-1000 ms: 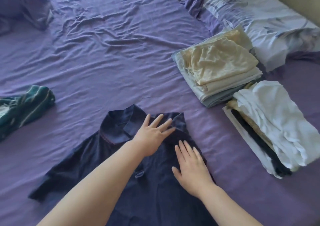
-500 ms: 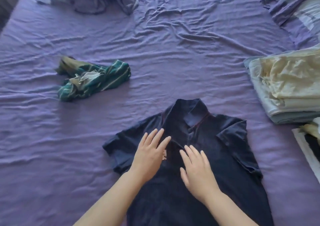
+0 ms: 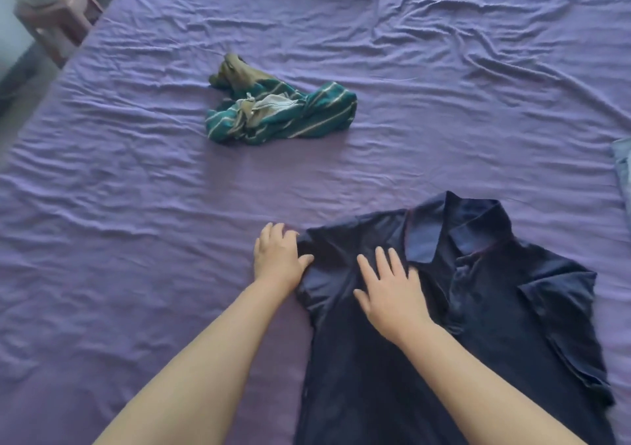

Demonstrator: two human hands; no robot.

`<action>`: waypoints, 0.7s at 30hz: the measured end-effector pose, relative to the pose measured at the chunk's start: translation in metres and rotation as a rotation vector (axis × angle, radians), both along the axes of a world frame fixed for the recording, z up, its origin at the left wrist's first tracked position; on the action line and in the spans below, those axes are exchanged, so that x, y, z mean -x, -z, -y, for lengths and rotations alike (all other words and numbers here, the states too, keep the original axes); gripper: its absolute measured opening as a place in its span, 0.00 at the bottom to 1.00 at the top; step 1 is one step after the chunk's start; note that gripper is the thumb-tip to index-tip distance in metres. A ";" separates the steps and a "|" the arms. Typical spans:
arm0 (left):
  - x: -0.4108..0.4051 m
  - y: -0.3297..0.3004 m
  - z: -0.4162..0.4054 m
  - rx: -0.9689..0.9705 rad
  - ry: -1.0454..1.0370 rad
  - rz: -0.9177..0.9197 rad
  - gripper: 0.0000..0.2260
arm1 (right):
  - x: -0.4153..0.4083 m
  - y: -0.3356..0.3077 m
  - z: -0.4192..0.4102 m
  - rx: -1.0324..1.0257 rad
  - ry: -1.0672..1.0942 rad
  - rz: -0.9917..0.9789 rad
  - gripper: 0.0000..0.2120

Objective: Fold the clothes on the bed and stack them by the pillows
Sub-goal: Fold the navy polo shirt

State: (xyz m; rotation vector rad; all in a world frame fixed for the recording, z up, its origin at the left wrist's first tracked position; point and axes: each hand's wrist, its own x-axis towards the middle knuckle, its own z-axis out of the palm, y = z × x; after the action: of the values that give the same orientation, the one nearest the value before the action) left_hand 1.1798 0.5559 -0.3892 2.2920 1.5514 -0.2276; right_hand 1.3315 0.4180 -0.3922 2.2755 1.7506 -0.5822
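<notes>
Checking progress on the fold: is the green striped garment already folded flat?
No: the green striped garment lies crumpled in a heap on the purple sheet, apart from the navy polo shirt.

two bare forearms, no sleeves visible, left hand (image 3: 278,260) and right hand (image 3: 392,291) ungloved, no rings, no watch
</notes>
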 end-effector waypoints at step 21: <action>-0.063 0.007 0.107 -0.060 0.414 0.096 0.25 | -0.017 -0.009 0.119 -0.243 0.055 0.020 0.26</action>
State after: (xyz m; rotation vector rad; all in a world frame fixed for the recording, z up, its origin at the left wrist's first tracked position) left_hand 1.2431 0.4487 -0.3957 2.6108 1.0376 -0.1747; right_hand 1.3481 0.2991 -0.3834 2.4867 1.8442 -0.3722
